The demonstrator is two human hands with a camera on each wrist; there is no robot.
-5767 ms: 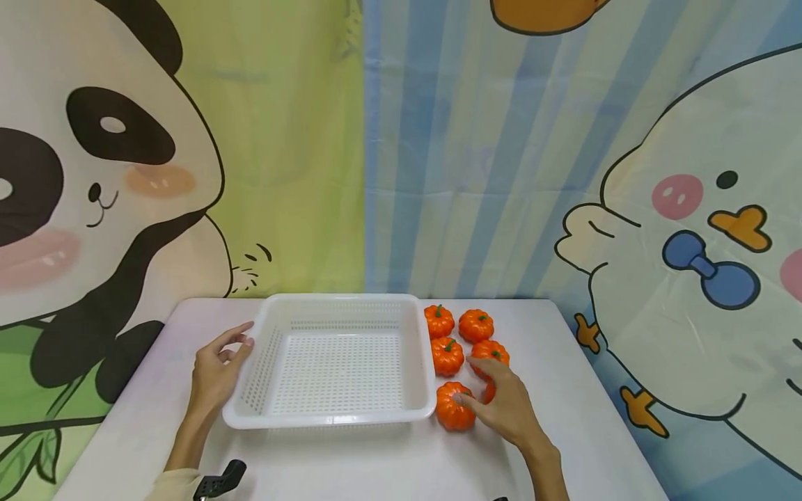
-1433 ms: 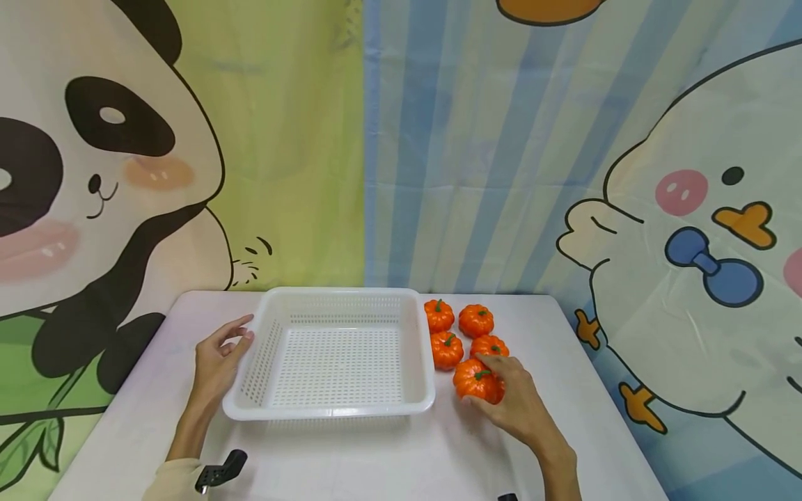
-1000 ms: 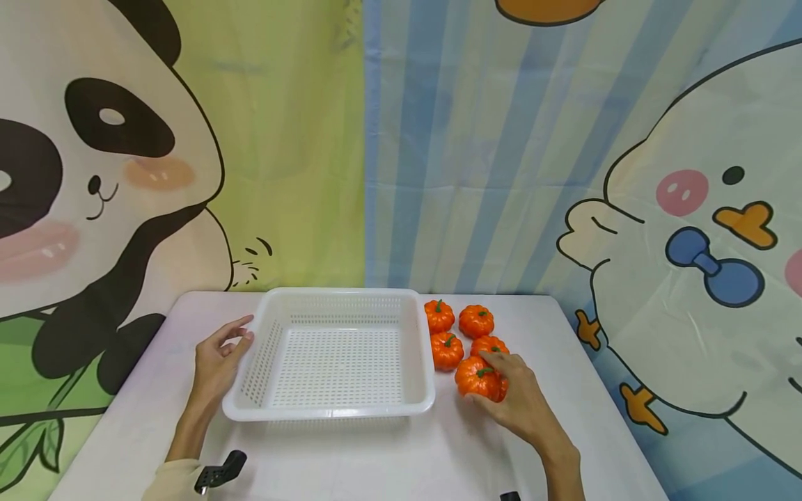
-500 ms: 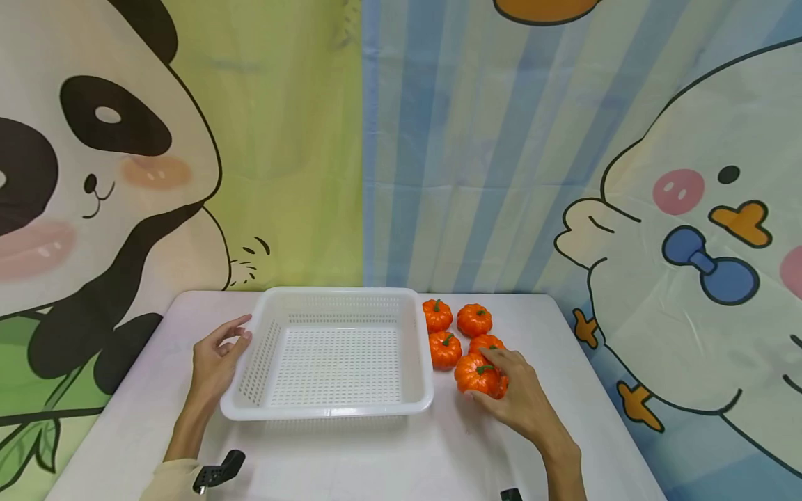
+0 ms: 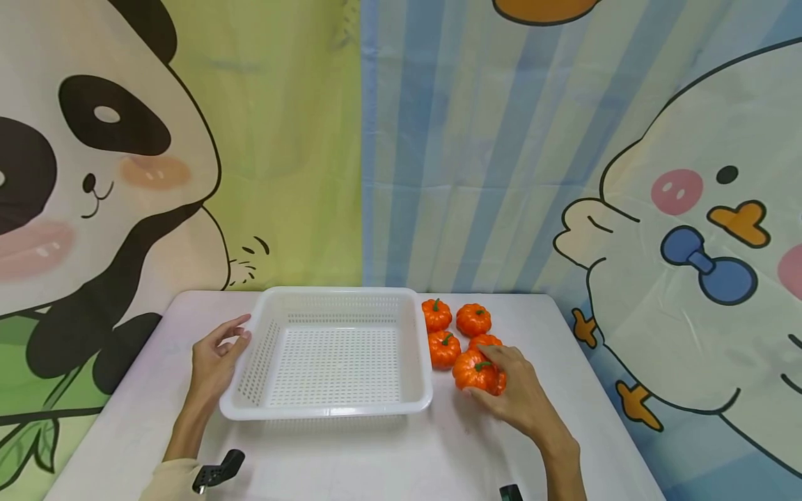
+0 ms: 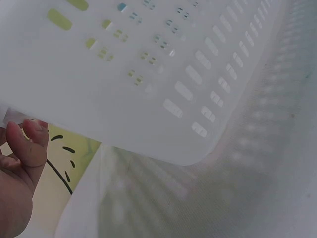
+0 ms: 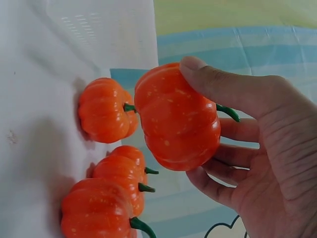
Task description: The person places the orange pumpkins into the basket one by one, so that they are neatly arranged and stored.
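Observation:
My right hand [image 5: 523,393] grips a glossy orange mini pumpkin [image 5: 474,371] with a green stem, thumb on one side and fingers on the other. In the right wrist view this pumpkin [image 7: 176,121] is held clear of the white table. It partly hides another pumpkin [image 5: 502,383] behind it. Several more pumpkins stand close by, among them one [image 5: 444,350] beside the basket wall. A white perforated plastic basket [image 5: 326,413] is to their left, its inside bare. My left hand [image 5: 213,362] holds the basket's left rim with thumb and fingertips, also seen in the left wrist view.
The white table [image 5: 351,463] reaches back to a cartoon curtain [image 5: 432,139]. Two pumpkins [image 5: 436,315] [image 5: 473,320] stand near the table's far edge, right of the basket. Black wrist straps [image 5: 218,473] show at the front.
Since the earliest frame, my right hand has taken the front pumpkin, lifted it and moved it right, away from the basket. Over the last second it barely shifts. My left hand stays put.

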